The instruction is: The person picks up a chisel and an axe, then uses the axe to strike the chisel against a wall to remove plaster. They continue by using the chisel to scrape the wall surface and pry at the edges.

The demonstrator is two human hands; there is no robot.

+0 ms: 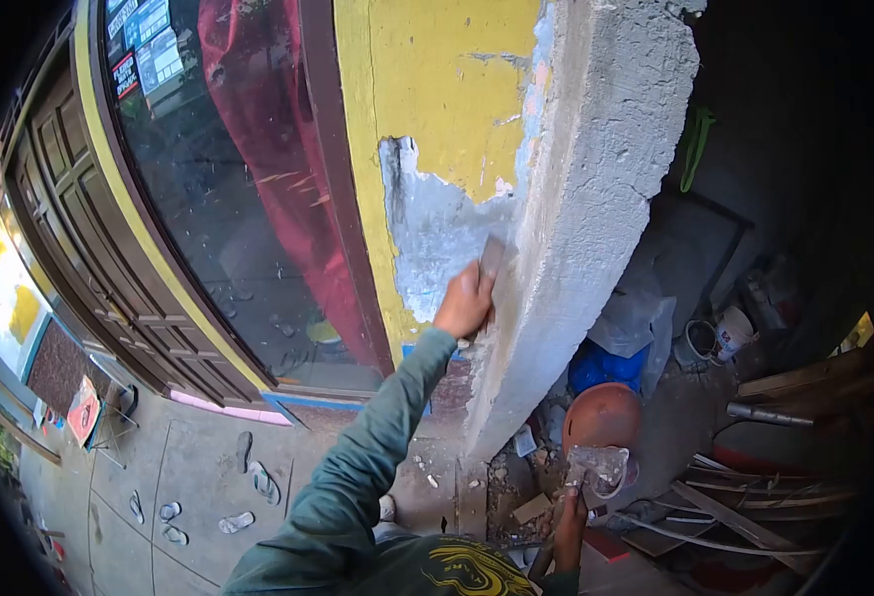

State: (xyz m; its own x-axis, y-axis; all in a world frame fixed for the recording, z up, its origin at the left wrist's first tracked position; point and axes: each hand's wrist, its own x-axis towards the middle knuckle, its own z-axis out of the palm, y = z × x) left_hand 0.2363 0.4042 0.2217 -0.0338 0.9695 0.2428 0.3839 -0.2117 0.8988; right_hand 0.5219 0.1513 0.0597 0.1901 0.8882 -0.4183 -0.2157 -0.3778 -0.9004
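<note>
My left hand (465, 303) is closed around a putty knife, its flat grey blade (492, 256) pressed against the wall and slightly blurred. Behind it a grey patch of bare plaster (442, 223) shows beside peeling yellow paint (447, 70). The patch meets a rough concrete column edge (596, 189) to the right. Lower down, my right hand (569, 526) grips the handle of a trowel (599, 465) that carries a smear of greyish material. This trowel is held away from the wall, in front of an orange-brown basin (604, 415).
Rubble (511, 477) lies at the column's foot, with a blue plastic bag (611, 368), a white bucket (733, 331) and wood strips (745, 517) to the right. At left stand a dark glass window (248, 199) and a brown door (99, 238). Several slippers (265, 481) lie on the concrete floor.
</note>
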